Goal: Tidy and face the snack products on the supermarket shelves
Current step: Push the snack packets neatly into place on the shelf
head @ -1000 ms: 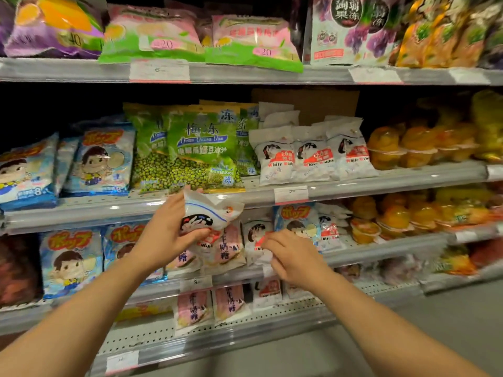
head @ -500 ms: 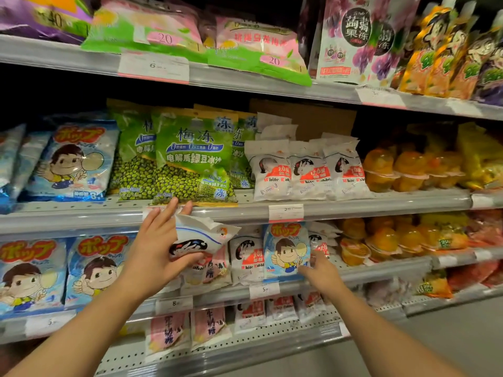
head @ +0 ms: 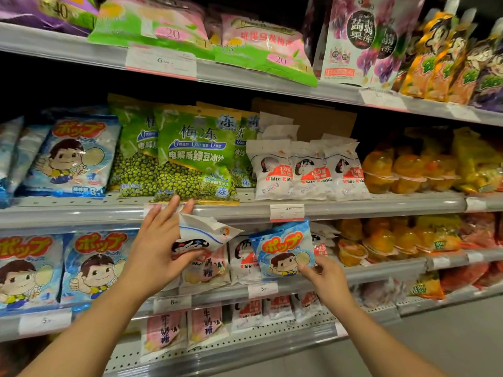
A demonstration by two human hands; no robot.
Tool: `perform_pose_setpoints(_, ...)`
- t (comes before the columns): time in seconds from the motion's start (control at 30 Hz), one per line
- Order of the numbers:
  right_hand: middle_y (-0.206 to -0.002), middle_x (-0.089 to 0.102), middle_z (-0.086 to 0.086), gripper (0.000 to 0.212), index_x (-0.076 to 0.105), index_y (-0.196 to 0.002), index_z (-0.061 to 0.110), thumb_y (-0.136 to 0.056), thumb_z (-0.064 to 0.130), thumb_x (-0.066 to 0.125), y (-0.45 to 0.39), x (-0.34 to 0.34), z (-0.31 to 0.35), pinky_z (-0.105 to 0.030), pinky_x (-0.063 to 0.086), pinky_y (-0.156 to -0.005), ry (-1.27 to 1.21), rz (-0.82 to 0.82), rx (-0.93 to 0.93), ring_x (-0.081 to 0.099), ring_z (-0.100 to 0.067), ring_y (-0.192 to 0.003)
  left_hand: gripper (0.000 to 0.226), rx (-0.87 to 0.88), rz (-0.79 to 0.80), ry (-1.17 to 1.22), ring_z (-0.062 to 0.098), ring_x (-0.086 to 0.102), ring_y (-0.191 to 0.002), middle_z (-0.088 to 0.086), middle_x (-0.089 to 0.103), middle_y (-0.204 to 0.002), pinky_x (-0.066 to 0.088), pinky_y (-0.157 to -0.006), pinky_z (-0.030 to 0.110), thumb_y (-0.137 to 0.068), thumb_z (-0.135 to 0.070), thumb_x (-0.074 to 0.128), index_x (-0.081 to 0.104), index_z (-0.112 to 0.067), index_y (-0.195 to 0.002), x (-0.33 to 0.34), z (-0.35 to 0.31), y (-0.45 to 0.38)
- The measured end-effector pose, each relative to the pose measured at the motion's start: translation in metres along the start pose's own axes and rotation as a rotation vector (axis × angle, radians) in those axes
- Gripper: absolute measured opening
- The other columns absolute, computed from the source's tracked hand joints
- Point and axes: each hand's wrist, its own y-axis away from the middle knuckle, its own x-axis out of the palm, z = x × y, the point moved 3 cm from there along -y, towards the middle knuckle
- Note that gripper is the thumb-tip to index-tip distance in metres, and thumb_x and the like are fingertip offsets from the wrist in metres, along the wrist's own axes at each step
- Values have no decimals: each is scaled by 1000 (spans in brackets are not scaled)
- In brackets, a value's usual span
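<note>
My left hand (head: 159, 246) holds a white White Rabbit candy bag (head: 202, 235) in front of the lower middle shelf, thumb under it and fingers behind. My right hand (head: 325, 278) pinches the bottom corner of a small blue lollipop bag (head: 283, 248) with a cartoon child on it. That blue bag stands tilted in front of a row of White Rabbit bags (head: 242, 261) on the same shelf. Pink milk-candy bags (head: 206, 270) sit just under my left hand.
Large blue lollipop bags (head: 95, 265) fill the shelf's left part, orange jelly cups (head: 381, 240) its right. Above stand green mung-bean bags (head: 196, 156) and three White Rabbit bags (head: 307, 170). More bags lie on the bottom shelf (head: 245, 346). Price tags line the shelf rail (head: 367, 208).
My right hand reached right and took hold of the blue lollipop bag, lifting and tilting it. My left hand kept the white bag. The camera view shifted closer and upward.
</note>
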Motion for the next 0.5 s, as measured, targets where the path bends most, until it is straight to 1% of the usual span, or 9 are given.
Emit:
perform_pose_setpoints(0.03,-93,75,15,15,76,-103,28,-92,38,74,3,-3,1,-28,55,-74,40,-17,-23,67,-1,-84,48,5,17,-1,20,14,-157,-6,31,-165,9,-127,42,-92,-66,51,68,-37,-125,-2,0,0)
perform_pose_setpoints(0.1,-85,73,9,18,75,-99,25,-93,42,71,6,-9,6,-35,54,-68,136,-33,-83,65,-10,-77,50,10,80,-10,18,10,-158,-8,27,-166,9,-127,44,-89,-62,53,65,-36,-130,-8,0,0)
perform_pose_setpoints(0.17,-72,65,6,24,70,-89,20,-94,44,68,4,-18,13,-38,50,-61,260,-33,-179,60,-14,-66,59,16,169,-20,14,6,-158,-12,24,-167,13,-126,48,-88,-64,51,59,-34,-138,-18,0,0)
perform_pose_setpoints(0.23,-65,58,6,28,67,-82,17,-92,43,71,3,-30,20,-39,46,-55,344,-46,-261,55,-15,-61,67,14,234,-17,12,3,-158,-14,23,-167,18,-125,50,-87,-68,49,55,-32,-144,-32,2,2)
perform_pose_setpoints(0.27,-64,57,6,28,66,-82,16,-92,42,72,3,-37,23,-37,44,-52,368,-54,-297,54,-14,-59,67,14,235,-9,13,4,-158,-13,24,-166,21,-125,50,-88,-69,50,55,-32,-143,-41,3,4)
perform_pose_setpoints(0.37,-59,51,9,37,63,-75,16,-92,49,69,4,-56,34,-19,31,-51,350,-57,-366,50,-5,-55,63,9,159,-29,21,8,-158,-5,22,-169,23,-123,51,-89,-67,52,62,-28,-136,-73,12,16)
perform_pose_setpoints(0.4,-57,49,10,41,61,-73,17,-92,53,65,7,-62,41,-17,27,-51,334,-47,-397,48,-4,-54,62,-10,140,-48,22,8,-158,-2,20,-169,23,-123,51,-89,-66,52,65,-25,-133,-84,18,23)
perform_pose_setpoints(0.43,-57,46,12,42,58,-71,20,-91,56,60,10,-65,49,-17,26,-50,341,-26,-442,45,-2,-53,62,-34,129,-70,23,9,-158,-1,19,-170,23,-123,52,-88,-65,53,66,-23,-131,-97,26,32)
perform_pose_setpoints(0.5,-59,41,20,34,55,-70,27,-89,56,55,22,-65,74,-19,25,-49,407,34,-574,39,0,-53,62,-72,131,-123,26,12,-158,3,21,-169,25,-121,57,-89,-65,53,68,-21,-129,-120,47,51)
